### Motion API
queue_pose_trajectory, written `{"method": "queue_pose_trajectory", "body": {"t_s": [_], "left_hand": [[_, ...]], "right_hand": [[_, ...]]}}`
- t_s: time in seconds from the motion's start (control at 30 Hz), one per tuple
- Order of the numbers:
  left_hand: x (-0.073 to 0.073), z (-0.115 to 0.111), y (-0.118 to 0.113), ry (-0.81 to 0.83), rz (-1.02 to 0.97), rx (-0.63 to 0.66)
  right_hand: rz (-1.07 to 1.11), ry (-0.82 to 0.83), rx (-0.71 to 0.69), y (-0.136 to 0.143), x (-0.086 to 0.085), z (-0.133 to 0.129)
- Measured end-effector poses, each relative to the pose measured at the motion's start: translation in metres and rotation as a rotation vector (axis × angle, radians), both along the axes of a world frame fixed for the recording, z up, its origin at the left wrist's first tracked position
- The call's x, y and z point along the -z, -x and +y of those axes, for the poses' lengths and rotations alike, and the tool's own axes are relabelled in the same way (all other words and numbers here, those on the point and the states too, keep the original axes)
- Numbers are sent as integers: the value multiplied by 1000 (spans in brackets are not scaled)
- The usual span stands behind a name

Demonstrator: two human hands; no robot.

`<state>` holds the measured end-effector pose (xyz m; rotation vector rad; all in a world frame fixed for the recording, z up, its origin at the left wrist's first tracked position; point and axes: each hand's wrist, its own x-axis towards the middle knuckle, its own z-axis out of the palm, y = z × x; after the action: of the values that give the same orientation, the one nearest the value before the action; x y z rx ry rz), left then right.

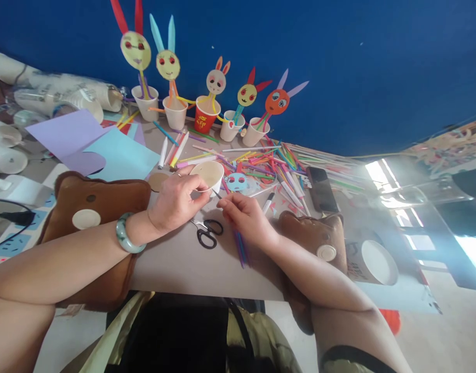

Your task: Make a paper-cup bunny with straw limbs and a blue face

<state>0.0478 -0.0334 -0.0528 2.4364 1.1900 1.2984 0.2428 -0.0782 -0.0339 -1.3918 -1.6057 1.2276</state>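
My left hand [179,197] grips a white paper cup [210,176] by its side, thumb at the rim. The cup is tilted, its mouth turned up towards me. My right hand [241,215] pinches a thin dark pointed tool [216,195], whose tip is at the cup's wall; the rest is hidden in the fingers. Scissors with black handles [207,233] lie on the table just below the cup. Purple and blue pipe cleaners [241,251] lie under my right hand. A light blue paper face [236,181] is right of the cup.
Rabbit-faced figures in cups [208,111] line the blue wall. Markers [179,150] and coloured pipe cleaners [261,160] cover the table's back. Brown cushions [101,207] lie under both arms. A phone [322,189] is at right, a power strip [18,238] at left.
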Motion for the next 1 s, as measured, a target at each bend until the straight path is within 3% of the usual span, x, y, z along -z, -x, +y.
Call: {"method": "queue_pose_trajectory", "body": {"t_s": [0.1, 0.27, 0.33, 0.43, 0.5, 0.6, 0.73, 0.87, 1.0], "left_hand": [[1, 0, 0, 17, 12, 11], [0, 0, 0, -3, -3, 18], [-1, 0, 0, -43, 2, 20], [-1, 0, -1, -96, 12, 41], [-1, -1, 0, -103, 21, 57], [-3, -2, 2, -87, -10, 66], [-3, 0, 5, -89, -194, 75], [2, 8, 5, 88, -368, 251], [3, 11, 5, 244, -319, 422]], "right_hand": [[-2, -7, 5, 0, 1, 0], [-131, -216, 69, -2, 0, -2], [-26, -95, 51, -1, 1, -1], [278, 274, -31, 0, 2, 3], [425, 410, -60, -1, 2, 7], [504, 384, -67, -5, 3, 10], [588, 356, -89, -12, 3, 12], [641, 314, -169, -21, 6, 16], [634, 266, -255, -29, 10, 19]]}}
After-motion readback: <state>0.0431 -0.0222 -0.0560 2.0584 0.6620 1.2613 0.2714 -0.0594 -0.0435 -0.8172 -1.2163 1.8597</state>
